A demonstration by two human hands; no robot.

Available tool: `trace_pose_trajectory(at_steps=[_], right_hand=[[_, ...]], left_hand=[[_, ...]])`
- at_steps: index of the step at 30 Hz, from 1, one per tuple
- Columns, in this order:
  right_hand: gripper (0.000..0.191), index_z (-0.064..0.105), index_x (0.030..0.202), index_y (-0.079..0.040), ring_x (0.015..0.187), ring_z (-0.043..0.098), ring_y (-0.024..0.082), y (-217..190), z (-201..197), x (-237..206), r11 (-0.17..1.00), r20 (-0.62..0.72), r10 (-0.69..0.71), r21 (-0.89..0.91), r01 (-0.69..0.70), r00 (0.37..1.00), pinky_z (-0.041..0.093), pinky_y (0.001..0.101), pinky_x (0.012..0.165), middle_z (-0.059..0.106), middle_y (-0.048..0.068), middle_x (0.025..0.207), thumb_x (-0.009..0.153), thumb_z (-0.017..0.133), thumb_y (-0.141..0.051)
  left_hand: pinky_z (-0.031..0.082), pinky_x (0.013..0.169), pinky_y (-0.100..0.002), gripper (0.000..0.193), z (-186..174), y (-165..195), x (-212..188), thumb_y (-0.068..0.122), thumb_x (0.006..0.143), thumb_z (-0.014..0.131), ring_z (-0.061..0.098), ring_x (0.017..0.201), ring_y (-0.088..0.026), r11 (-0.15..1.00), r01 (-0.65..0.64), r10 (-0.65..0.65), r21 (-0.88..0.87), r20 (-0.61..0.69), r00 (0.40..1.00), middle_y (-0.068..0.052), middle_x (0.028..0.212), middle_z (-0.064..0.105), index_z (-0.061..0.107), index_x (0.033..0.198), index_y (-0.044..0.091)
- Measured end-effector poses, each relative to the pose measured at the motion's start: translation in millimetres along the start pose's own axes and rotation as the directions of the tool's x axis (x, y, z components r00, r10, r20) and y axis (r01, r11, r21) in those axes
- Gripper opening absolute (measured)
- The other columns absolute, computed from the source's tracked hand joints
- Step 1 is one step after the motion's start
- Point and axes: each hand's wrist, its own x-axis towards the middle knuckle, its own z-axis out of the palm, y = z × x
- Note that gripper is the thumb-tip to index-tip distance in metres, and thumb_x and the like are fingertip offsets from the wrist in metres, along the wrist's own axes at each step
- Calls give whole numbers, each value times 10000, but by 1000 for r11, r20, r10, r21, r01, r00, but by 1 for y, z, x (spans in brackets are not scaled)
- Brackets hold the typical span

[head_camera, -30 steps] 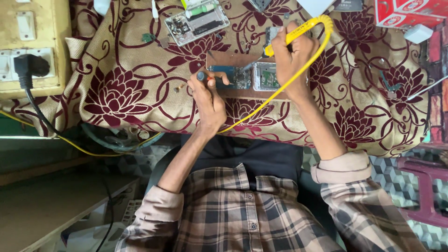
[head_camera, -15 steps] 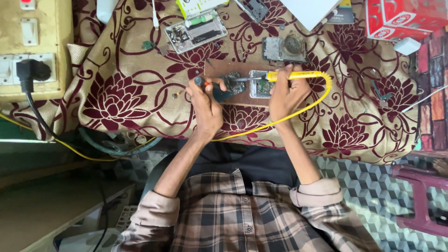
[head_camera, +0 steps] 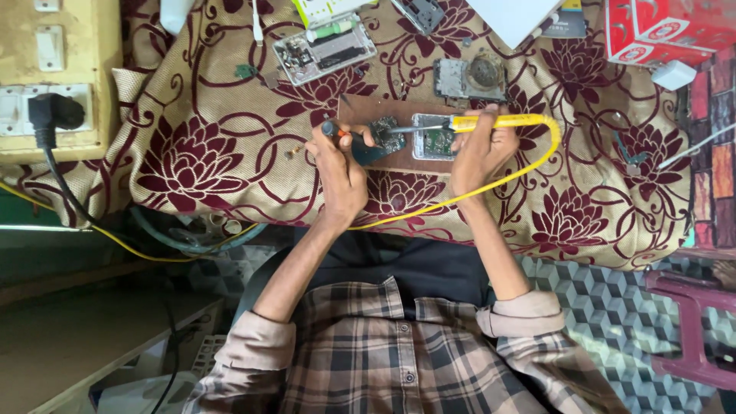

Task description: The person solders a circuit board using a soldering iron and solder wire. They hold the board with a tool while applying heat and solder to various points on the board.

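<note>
My left hand (head_camera: 337, 165) grips a small tool with an orange and dark handle (head_camera: 335, 130) and rests against a dark circuit board (head_camera: 386, 140). My right hand (head_camera: 479, 149) holds a yellow soldering iron (head_camera: 494, 121) level, its metal tip (head_camera: 402, 129) pointing left over the dark board. A second board in a pale frame (head_camera: 433, 142) lies just beside my right hand. Both boards sit on a brown wooden slab (head_camera: 368, 107). The iron's yellow cord (head_camera: 537, 165) loops right, then runs down to the left under my wrists.
A flowered cloth (head_camera: 192, 161) covers the table. On it lie an opened phone (head_camera: 326, 46), a grey part with a round disc (head_camera: 469, 77), a white adapter (head_camera: 675, 74) and a red box (head_camera: 659, 27). A socket panel with a black plug (head_camera: 54, 111) is left; a pink stool (head_camera: 690, 322) right.
My right hand has come down from a raised position and laid the soldering iron level, tip toward the dark board. My left hand has stayed at the board with its tool.
</note>
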Motion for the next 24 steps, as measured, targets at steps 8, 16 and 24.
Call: trace_pose_trajectory(at_steps=[8,16,24], right_hand=[[328,606,868,19,501,511,74,-3,8,-1,993,94,-99,-49,104,991,457,253,468,642,80,708,1124,477,-142],[315,609,882,11,506,526,73,-10,10,1,991,97,-105,-73,112,990,454,241,482,625,71,681,1131,465,-118],[254,577,830,-15,437,494,48,-10,13,14,981,191,-112,-138,140,975,429,217,376,651,68,694,1062,493,-72]], left_hand=[[253,970,-429,92,-1,1,1,83,1121,331,523,860,-236,999,4,-4,55,10,1000,-81,926,698,402,1160,39],[260,948,-420,120,0,2,3,110,1119,323,497,855,-234,998,22,-22,63,6,1000,-76,924,712,414,1155,40],[268,971,-419,145,-1,1,1,150,1143,318,537,867,-217,1000,12,-12,26,7,1000,-79,927,706,407,1157,38]])
